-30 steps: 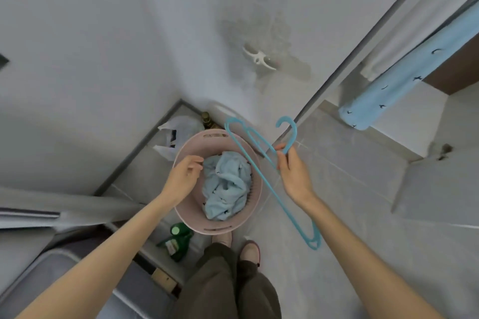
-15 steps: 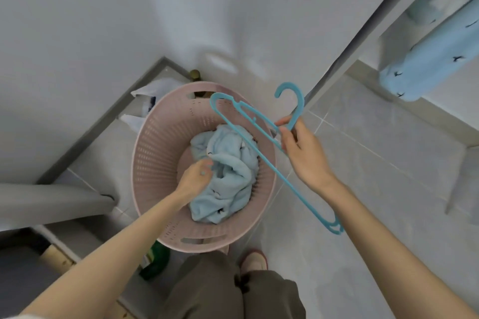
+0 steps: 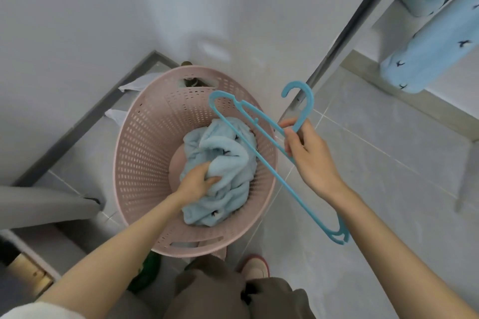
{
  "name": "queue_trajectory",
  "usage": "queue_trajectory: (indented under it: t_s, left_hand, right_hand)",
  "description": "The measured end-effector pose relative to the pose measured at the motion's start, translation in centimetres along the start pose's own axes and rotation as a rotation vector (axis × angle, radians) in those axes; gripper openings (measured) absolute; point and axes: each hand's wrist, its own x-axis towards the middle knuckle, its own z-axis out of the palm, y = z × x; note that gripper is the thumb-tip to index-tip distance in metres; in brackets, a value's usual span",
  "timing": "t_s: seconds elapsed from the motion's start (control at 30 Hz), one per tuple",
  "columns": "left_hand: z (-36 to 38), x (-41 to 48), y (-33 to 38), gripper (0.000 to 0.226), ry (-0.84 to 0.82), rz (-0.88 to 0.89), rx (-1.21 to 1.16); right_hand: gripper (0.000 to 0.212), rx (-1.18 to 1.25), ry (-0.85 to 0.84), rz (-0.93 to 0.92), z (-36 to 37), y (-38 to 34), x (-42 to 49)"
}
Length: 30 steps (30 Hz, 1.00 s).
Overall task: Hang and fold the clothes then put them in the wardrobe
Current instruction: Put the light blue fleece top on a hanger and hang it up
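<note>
From the head view I count one round pink perforated plastic laundry basket (image 3: 140, 153) on the grey tiled floor (image 3: 388, 189), one crumpled pale blue fleece garment with small dark bird prints (image 3: 228, 153) inside it, and one slim blue plastic hanger (image 3: 310, 102). The left hand (image 3: 197, 184) reaches into the basket, fingers curled into the garment's 9 o'clock edge. The right hand (image 3: 308, 155), at the basket's 3 o'clock, pinches the hanger below its hook. A second matching blue garment (image 3: 430, 52) hangs at 2 o'clock.
</note>
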Motion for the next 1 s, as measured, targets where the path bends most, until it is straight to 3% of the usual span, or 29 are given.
queue_trajectory:
  t_s: [0.07, 0.23, 0.37, 0.5, 0.57, 0.73, 0.87, 1.0]
  left_hand:
    - [-2.7, -0.8, 2.3, 0.012, 0.075, 0.043, -0.082]
    - [-10.9, -4.3, 8.4, 0.029, 0.272, 0.051, -0.113]
    - [-16.9, -8.8, 13.1, 0.035, 0.335, 0.106, -0.069]
    - [-21.2, -13.9, 18.1, 0.016, 0.448, 0.155, -0.175]
    - [-23.1, -16.4, 20.7, 0.017, 0.482, 0.196, -0.287]
    - [-26.1, -23.6, 28.0, 0.019, 0.432, 0.333, -0.571]
    - [-26.8, -29.4, 33.9, 0.024, 0.352, 0.495, -0.804]
    - [-26.5, -34.3, 38.5, 0.026, 0.273, 0.632, -0.779]
  right_hand:
    - [0.014, 0.008, 0.01, -0.007, -0.8, -1.3, -0.7]
    - [0.015, 0.016, 0.07, -0.077, -2.9, -6.3, -3.1]
    - [0.016, -0.004, 0.103, -0.173, -4.9, -11.7, -6.0]
    - [0.017, -0.003, 0.152, -0.306, -6.9, -17.6, -9.4]
    - [0.021, -0.009, 0.152, -0.366, -7.7, -20.2, -11.3]
    - [0.025, 0.03, 0.171, -0.438, -9.5, -25.8, -15.0]
    - [0.011, 0.062, 0.162, -0.452, -9.9, -29.5, -17.4]
    - [0.044, 0.202, 0.102, -0.49, -9.1, -32.4, -20.1]
